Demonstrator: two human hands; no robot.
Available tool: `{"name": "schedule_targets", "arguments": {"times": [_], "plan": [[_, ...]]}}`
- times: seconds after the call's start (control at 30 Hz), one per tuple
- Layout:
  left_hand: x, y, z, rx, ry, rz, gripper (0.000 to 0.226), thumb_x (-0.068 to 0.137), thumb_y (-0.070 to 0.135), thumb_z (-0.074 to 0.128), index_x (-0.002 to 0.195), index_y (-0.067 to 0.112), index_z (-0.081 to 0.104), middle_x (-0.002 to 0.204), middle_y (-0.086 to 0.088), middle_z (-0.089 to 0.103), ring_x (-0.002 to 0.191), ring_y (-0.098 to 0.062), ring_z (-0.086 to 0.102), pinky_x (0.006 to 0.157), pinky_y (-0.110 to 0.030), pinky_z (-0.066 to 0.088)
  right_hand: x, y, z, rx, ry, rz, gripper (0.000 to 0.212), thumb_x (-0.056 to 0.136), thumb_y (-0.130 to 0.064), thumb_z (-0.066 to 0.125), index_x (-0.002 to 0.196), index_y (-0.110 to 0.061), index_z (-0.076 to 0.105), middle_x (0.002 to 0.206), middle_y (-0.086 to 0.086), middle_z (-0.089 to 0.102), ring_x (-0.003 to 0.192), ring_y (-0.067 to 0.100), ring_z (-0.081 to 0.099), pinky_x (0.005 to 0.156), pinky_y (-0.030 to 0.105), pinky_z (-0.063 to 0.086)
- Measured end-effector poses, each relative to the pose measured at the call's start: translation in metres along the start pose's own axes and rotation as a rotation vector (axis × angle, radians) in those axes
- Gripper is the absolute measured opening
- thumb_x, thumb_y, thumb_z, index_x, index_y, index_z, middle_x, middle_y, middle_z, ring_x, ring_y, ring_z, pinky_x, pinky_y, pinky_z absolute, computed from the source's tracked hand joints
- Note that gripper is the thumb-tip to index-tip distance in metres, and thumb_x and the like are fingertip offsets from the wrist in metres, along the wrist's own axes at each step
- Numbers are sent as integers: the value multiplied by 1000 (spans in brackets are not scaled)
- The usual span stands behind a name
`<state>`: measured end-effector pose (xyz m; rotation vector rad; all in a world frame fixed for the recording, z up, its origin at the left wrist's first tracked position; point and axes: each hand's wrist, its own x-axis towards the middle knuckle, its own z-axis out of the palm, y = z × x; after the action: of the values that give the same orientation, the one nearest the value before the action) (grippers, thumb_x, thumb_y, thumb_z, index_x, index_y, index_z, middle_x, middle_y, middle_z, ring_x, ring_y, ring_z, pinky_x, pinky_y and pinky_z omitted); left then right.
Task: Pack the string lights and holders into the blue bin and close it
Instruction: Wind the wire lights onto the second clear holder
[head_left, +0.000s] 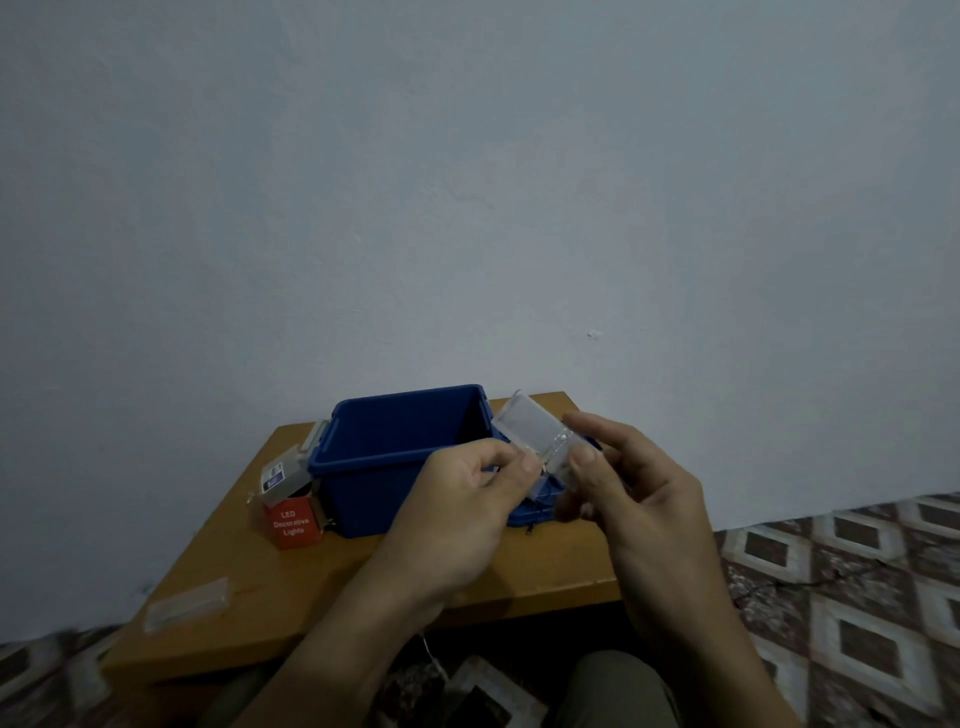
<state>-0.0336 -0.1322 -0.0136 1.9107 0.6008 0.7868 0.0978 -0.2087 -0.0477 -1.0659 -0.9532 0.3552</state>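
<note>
My left hand (467, 499) pinches the near end of a clear holder (530, 426), fingers (511, 460) curled tight. My right hand (639, 499) holds its other side, fingers half bent. The holder is up by the right edge of the open blue bin (363, 467). A red lights box (292, 525) stands left of the bin.

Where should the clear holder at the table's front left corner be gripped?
Probably across its narrow width near the middle, coming from above: the clear holder lies flat and long on the table, with both long edges free. The left hand, busy with the other holder, is nearer.
</note>
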Motion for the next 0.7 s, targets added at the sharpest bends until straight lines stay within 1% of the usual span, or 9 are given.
{"name": "schedule_targets", "arguments": {"times": [0.07, 0.17, 0.27, 0.37, 0.43, 0.47, 0.53, 0.6, 0.7], "plan": [[2, -2, -5, -64, -39, -47, 22, 101, 29, 53, 112, 16, 67, 45, 14, 47, 37, -1, 42, 43, -13, 28, 1, 0, -2, 46, -14, 21, 22, 94, -25, 63, 111, -32, 74, 93, 12, 69, 71, 21, 67, 67, 30, 56], [9, -9, -16, -184, -192, -177, 30, 94, 38, 60, 106, 11, 66, 57, 3, 36, 47, -11, 25, 49, -29, 16, 3, -3, -4, 233, -36, 104, 25, 87, -23, 65, 110, -22, 75, 101, 15, 71, 72, 23, 65, 66, 33, 57], [17, -12, -29, -148, -380, -267, 30, 85, 41, 64, 88, 11, 63, 60, 2, 40, 50, -11, 31, 49, -25, 24, 4, -9, -11, 382, -142, 200, 28, 84, -17, 65, 110, -12, 75, 99, 12, 73, 67, 21, 61, 62, 29, 57], [28, -15, -41, -138, -460, -301, 28, 91, 37, 67, 90, 9, 62, 64, -2, 47, 55, -13, 41, 54, -25, 34, 4, -12, -17, 390, -294, 211, 23, 85, -16, 74, 108, -11, 76, 97, 10, 71, 63, 21, 58, 60, 29, 55], [35, -14, -51, -184, -479, -321, 27, 90, 33, 63, 92, 7, 65, 70, -6, 50, 60, -16, 46, 55, -27, 40, 3, -13, -22, 338, -433, 185, 26, 85, -19, 73, 110, -11, 75, 100, 11, 70, 66, 20, 58, 61, 29, 54], [39, -13, -55, -237, -478, -334, 23, 89, 32, 65, 83, 10, 67, 70, -8, 48, 58, -16, 45, 53, -27, 38, 2, -13, -24, 297, -509, 171, 28, 85, -23, 71, 110, -11, 74, 102, 11, 69, 68, 20, 57, 61, 28, 53], [47, -6, -60, -321, -463, -367, 28, 89, 29, 64, 65, 16, 57, 61, -2, 42, 45, -10, 37, 45, -22, 27, 1, -15, -26, 197, -603, 142, 24, 90, -27, 69, 110, -15, 75, 100, 9, 70, 71, 20, 58, 63, 29, 53], [52, 6, -62, -295, -421, -378, 31, 90, 27, 60, 62, 19, 50, 53, 4, 36, 37, -5, 27, 39, -20, 16, 0, -16, -25, 35, -602, 92, 19, 95, -28, 64, 111, -22, 74, 99, 8, 70, 73, 20, 60, 66, 32, 53], [53, 24, -61, -145, -348, -293, 30, 89, 29, 62, 62, 19, 53, 50, 5, 34, 40, -7, 24, 44, -25, 11, 0, -14, -21, -151, -527, 70, 20, 95, -30, 60, 111, -32, 71, 97, 7, 68, 70, 17, 62, 70, 34, 54]]}}
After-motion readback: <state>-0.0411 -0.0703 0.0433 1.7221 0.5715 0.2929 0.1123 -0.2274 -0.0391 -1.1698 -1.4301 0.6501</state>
